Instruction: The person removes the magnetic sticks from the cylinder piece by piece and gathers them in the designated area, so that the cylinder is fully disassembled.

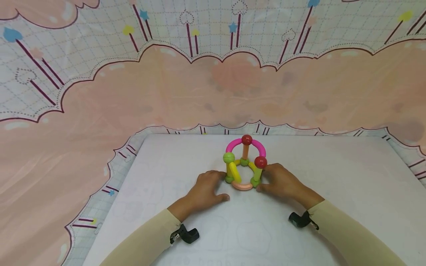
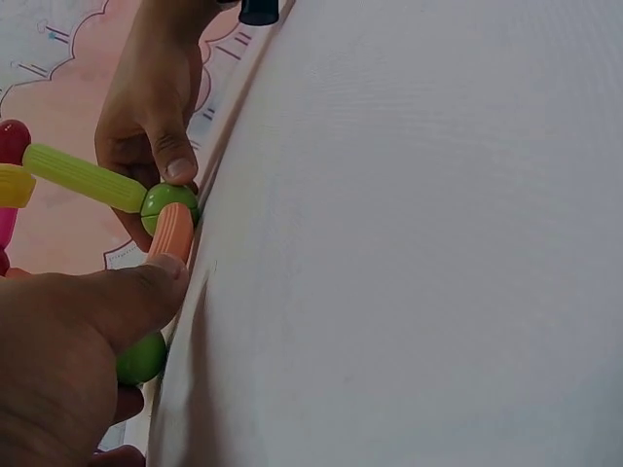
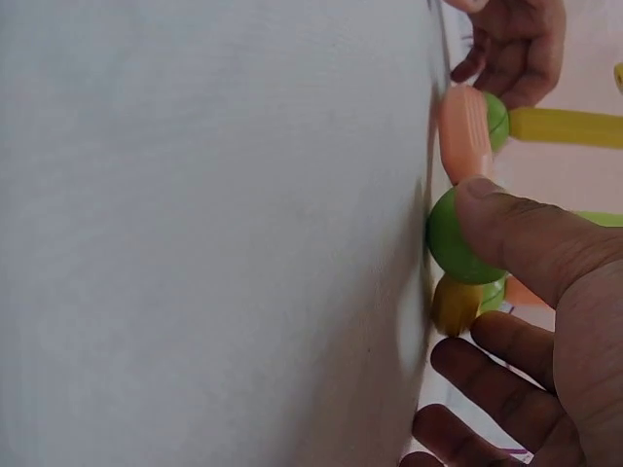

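A toy frame of balls and sticks stands on the white tabletop in the head view. It has a peach curved stick (image 1: 242,186) at the front of its base, green balls (image 1: 255,182) at the base corners, and upright sticks. On top are red balls (image 1: 246,139), a light green ball (image 1: 229,157) and pink curved sticks (image 1: 259,147). A yellow stick (image 1: 235,172) slants down inside the left side. My left hand (image 1: 207,190) has its fingertips by the left base ball, thumb spread away. My right hand (image 1: 283,181) holds the right base corner, thumb on its green ball (image 3: 459,238).
The white tabletop (image 1: 159,159) extends around the toy frame. Behind and beside it hangs a peach and white patterned cloth (image 1: 213,88). Black wrist cameras (image 1: 189,234) sit at both cuffs.
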